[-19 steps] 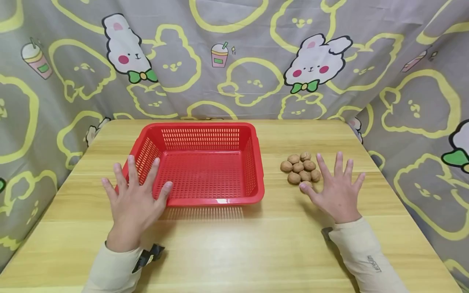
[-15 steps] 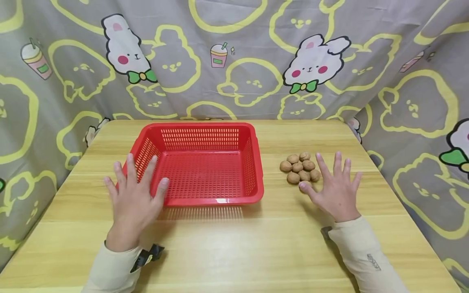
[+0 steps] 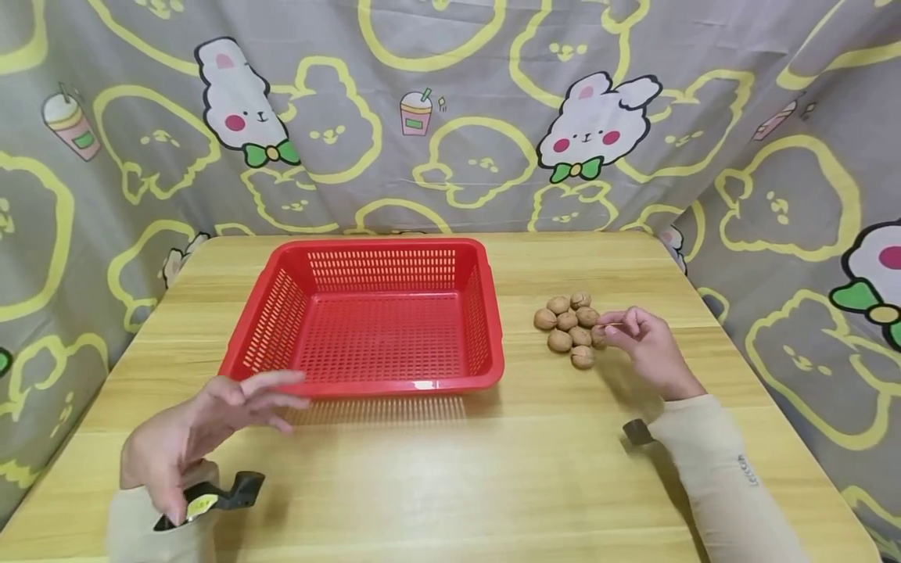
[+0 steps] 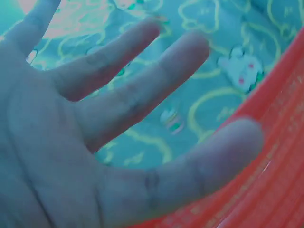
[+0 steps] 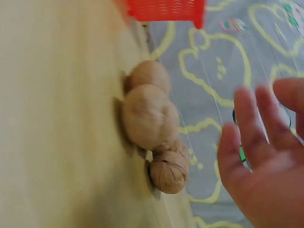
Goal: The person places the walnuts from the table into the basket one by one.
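Several brown walnuts (image 3: 559, 341) (image 5: 149, 114) lie in a cluster on the table. The right hand (image 3: 651, 352) (image 5: 266, 161) is just right of them in the head view, its fingers bent and its thumb near the index finger; the right wrist view shows nothing held. A red slotted basket (image 3: 394, 387) (image 4: 278, 156) (image 5: 166, 9) stands left of the walnuts, its inside bare. At the basket's near left corner is the left hand (image 3: 204, 430) (image 4: 118, 118), turned sideways, fingers spread and empty; whether it touches the rim cannot be told.
A light wooden table (image 3: 436, 485) carries the basket and walnuts. Behind and beside it hangs a grey patterned curtain (image 3: 486, 164). Dark devices stick out at the left wrist (image 3: 246, 486) and right wrist (image 3: 637, 432).
The left hand has turned sideways and moved down and left, away from above the basket. The right hand's spread fingers have bent, uncovering the nearest walnut. The head view has shifted slightly.
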Motion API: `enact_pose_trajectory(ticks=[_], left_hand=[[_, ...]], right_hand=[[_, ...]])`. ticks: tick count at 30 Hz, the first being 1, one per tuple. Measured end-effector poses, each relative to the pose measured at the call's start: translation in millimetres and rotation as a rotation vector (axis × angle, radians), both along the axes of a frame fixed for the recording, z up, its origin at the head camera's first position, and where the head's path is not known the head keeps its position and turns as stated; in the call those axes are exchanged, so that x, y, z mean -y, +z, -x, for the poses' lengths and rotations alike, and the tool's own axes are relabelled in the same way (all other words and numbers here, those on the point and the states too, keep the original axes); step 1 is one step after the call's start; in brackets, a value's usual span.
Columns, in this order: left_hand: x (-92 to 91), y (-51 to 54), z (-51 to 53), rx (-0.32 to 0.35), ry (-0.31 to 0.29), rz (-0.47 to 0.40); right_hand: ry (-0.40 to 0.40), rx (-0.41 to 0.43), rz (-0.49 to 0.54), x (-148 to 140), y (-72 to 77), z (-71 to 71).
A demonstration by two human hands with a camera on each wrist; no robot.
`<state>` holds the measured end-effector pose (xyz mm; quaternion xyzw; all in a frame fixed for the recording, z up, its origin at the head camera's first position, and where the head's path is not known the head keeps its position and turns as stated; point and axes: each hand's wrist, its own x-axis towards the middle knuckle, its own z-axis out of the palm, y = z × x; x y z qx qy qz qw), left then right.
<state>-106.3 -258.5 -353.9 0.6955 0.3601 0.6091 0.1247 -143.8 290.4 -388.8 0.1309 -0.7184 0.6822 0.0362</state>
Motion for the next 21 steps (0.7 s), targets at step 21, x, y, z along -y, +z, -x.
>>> enact_pose_trajectory(ticks=[21], left_hand=[[11.6,-40.6,-48.5,0.215,1.975,0.14]], right_hand=[[-0.142,0.079,-0.53,-23.9,1.4,40.5]])
